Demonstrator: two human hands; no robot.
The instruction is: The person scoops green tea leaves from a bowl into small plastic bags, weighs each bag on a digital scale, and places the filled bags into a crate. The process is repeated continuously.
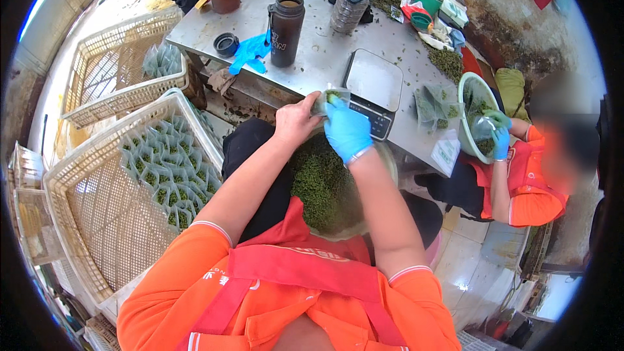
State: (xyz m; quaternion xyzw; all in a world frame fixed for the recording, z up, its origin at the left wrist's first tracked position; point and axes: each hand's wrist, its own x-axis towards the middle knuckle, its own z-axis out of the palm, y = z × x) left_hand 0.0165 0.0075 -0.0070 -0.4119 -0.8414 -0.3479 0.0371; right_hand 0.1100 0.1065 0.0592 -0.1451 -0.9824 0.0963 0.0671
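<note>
My bare left hand [298,119] is closed on one side of a small clear plastic bag [342,93]. My right hand [348,129], in a blue glove, has its fingers pressed at the same bag, where a little green shows. Both hands are above a wide basin [390,162] in my lap. Heaped in the basin are small green peppercorn-like grains [317,185]. Just beyond my right hand, a digital scale [374,84] with a bare weighing plate stands on the metal table [318,58].
At left, a plastic crate [97,221] holds rows of filled bags [172,169]; another crate [123,101] is behind it. A dark bottle [286,29] and blue glove [250,52] are on the table. At right, a co-worker's gloved hands [499,131] hold a bag over a pale tub [465,133].
</note>
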